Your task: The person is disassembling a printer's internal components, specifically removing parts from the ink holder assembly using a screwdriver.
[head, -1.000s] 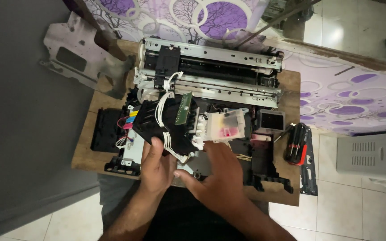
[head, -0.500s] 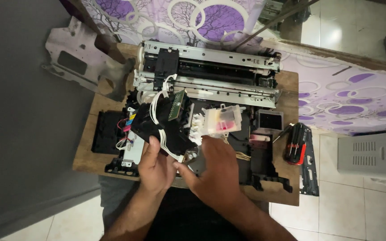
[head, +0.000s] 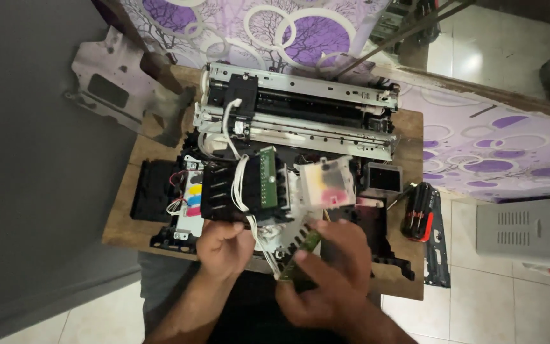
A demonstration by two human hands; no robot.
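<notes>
- Right hand (head: 326,280) is pinching a small green circuit board (head: 302,256) between thumb and fingers, just in front of the black plastic printer carriage block (head: 243,191).
- Left hand (head: 224,245) is curled closed beside it, near the white flat ribbon cable (head: 259,239) that runs from the block down to the board; whether it actually grips the cable I cannot tell.
- To do this well, I'd say: hold the board by its edges, and keep the cable slack and unkinked.
- Behind the block lies the grey metal printer frame (head: 300,108); right of the block sits the translucent ink tank with a pink stain (head: 327,183).
- Farther right of the block, a red-and-black screwdriver handle (head: 418,213) rests at the edge of the brown wooden worktop (head: 122,220).
</notes>
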